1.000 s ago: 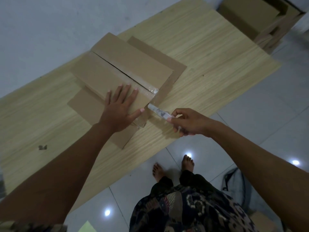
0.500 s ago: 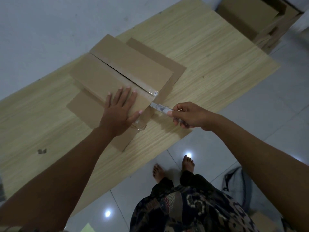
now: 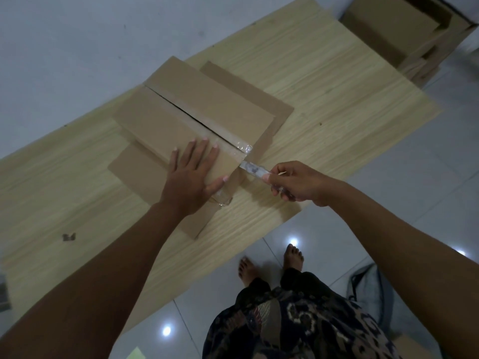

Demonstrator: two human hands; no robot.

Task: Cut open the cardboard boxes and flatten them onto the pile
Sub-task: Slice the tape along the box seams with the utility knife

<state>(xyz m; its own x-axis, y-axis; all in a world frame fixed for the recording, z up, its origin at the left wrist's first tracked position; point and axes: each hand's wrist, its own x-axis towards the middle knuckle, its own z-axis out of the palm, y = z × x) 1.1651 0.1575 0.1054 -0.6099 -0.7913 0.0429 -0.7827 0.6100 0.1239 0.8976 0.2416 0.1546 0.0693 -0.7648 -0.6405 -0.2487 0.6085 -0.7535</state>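
cardboard box (image 3: pixel 197 117): lay on the wooden counter (image 3: pixel 337 104), taped seam partly slit. knife (image 3: pixel 252 170): had crept up to the seam's near end; cutting about to resume. right hand (image 3: pixel 298 181): grip closed around knife. left hand (image 3: pixel 190 177): flat, pressing the flap.

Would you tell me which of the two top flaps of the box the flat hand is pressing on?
The left hand presses the nearer flap, left of the open seam. The farther flap, beyond the seam, is untouched.
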